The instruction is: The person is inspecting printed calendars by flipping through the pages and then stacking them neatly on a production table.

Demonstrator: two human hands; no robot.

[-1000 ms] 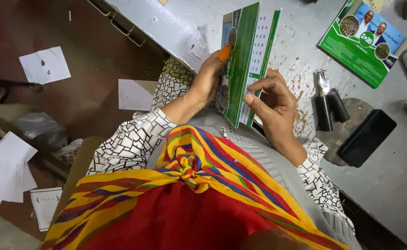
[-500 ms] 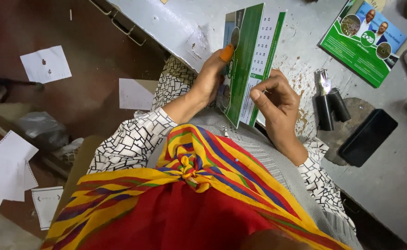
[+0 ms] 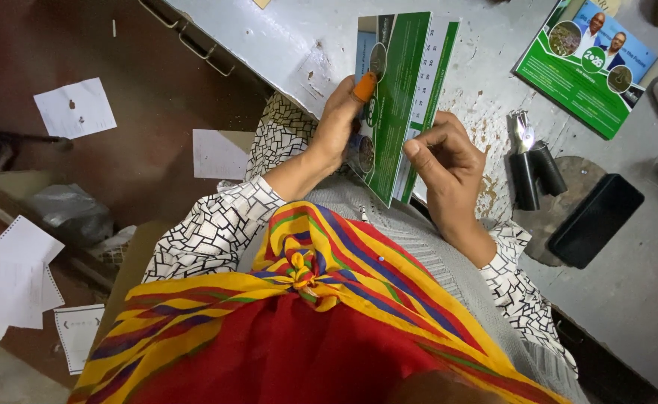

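Booklets (image 3: 400,97) — a green stack — stood on edge over the bench (image 3: 299,45), and we held them between both hands. Our left hand (image 3: 340,127), with an orange cap on the thumb, gripped the stack's side; our right hand (image 3: 445,153) pinched the sheets' lower edge. Just right lay a punch (image 3: 534,168), a dark case (image 3: 594,221) and another booklet (image 3: 587,63).

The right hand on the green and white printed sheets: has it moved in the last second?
Yes. The right hand has slid down the green and white printed sheets, toward the person and away from the black pliers on the grey table.
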